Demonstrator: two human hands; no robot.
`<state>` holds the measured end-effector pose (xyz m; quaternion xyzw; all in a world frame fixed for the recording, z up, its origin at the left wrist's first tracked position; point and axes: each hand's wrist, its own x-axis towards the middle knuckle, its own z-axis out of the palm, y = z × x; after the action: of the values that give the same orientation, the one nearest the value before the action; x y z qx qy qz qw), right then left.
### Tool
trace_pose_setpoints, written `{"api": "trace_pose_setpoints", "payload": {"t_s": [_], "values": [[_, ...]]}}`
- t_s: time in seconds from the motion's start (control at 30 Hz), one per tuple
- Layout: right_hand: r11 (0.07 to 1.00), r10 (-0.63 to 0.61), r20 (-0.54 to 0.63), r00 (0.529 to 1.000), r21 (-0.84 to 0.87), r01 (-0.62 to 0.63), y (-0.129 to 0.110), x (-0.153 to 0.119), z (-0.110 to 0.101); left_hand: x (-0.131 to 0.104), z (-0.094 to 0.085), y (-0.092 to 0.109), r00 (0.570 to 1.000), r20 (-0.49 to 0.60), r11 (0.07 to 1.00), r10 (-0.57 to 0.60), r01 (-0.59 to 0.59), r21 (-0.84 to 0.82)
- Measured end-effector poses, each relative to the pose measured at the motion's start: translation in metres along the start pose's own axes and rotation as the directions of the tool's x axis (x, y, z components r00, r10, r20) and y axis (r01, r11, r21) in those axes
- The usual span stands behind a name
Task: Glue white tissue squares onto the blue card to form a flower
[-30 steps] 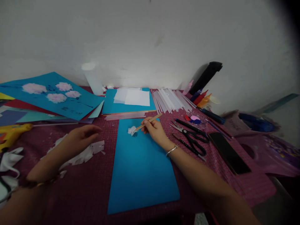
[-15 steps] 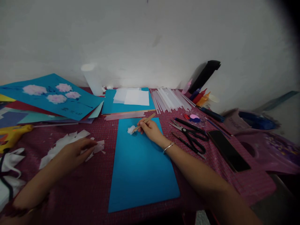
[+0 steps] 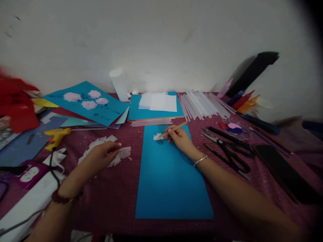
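Observation:
In my right hand point(image 3: 178, 136) is a slim wooden stick point(image 3: 180, 126), pinched between thumb and fingers and slanting down to the left. Its lower end meets a small crumpled white paper tuft point(image 3: 158, 136) near the top of a blue sheet point(image 3: 174, 188). A darker wet-looking spot shows on the sheet just below the tuft. My left hand point(image 3: 104, 154) hovers over or rests on a loose heap of thin white paper pieces point(image 3: 124, 152), fingers bent and thumb apart from them. Nothing shows between those fingers.
Scissors point(image 3: 227, 148), pens and a phone point(image 3: 285, 171) lie right of the sheet. Behind are white paper squares point(image 3: 164, 102) and pale strips point(image 3: 202, 104). A blue flower picture point(image 3: 85, 101), yellow glue gun point(image 3: 58, 136) and white power strip point(image 3: 30, 205) are on the left.
The view has turned left, so everything sits further right and more of the left side shows. Both hands keep nearly the same places; the stick still touches the tuft.

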<state>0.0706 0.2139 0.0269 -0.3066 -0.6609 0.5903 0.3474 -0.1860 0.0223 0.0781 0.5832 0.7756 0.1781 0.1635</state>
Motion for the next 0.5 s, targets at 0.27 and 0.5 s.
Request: {"api": "trace_pose_setpoints", "payload": {"t_s": [0.27, 0.5], "values": [[0.967, 0.132, -0.083, 0.988, 0.229, -0.110, -0.009, 0.000, -0.008, 0.014, 0.005, 0.005, 0.998, 0.034, 0.975, 0.056, -0.062, 0.213], [0.963, 0.114, -0.078, 0.990, 0.254, -0.090, -0.011, -0.001, -0.013, 0.024, 0.009, 0.012, 0.999, 0.003, 0.964, 0.050, -0.049, 0.260]]}}
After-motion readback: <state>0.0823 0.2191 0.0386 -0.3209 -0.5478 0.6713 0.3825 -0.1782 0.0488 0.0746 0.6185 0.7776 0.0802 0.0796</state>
